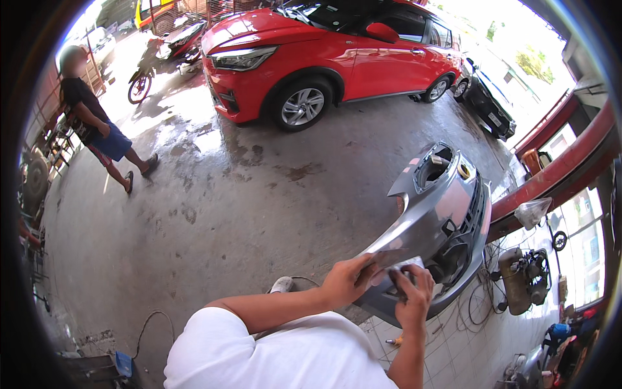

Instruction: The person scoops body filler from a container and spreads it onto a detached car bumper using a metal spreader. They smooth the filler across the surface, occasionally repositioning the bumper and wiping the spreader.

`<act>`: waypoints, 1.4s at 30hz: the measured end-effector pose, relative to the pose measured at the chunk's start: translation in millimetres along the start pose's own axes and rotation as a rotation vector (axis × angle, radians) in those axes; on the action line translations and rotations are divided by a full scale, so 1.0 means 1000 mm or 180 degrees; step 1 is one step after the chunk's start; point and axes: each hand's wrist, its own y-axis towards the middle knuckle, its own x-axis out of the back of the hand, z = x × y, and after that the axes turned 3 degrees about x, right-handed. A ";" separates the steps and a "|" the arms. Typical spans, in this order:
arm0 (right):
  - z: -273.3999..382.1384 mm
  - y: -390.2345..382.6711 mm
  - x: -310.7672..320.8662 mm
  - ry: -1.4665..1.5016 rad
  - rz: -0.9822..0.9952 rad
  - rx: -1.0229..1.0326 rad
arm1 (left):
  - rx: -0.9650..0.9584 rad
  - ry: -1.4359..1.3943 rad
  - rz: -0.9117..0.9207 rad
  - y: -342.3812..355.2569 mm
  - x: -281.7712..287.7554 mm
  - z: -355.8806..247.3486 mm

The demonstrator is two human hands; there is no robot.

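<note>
From here, L hand [348,280] pinches a thin greyish sheet [391,257]; R hand [415,292], just beside, is curled, can't tell on what. Both at near end of grey bumper [424,211]. Prob. sheet prep; next move calls for steady grip.

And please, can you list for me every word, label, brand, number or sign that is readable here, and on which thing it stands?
Nothing can be read clearly enough to quote.
Licence plate on the black car: too small to read.
Small side badge on the red car: too small to read.
Grey bumper: no lettering that I can make out.
</note>
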 end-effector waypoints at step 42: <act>0.002 -0.038 -0.056 0.0677 -0.0279 0.0227 | -0.0152 -0.0875 -0.0597 0.071 -0.010 -0.015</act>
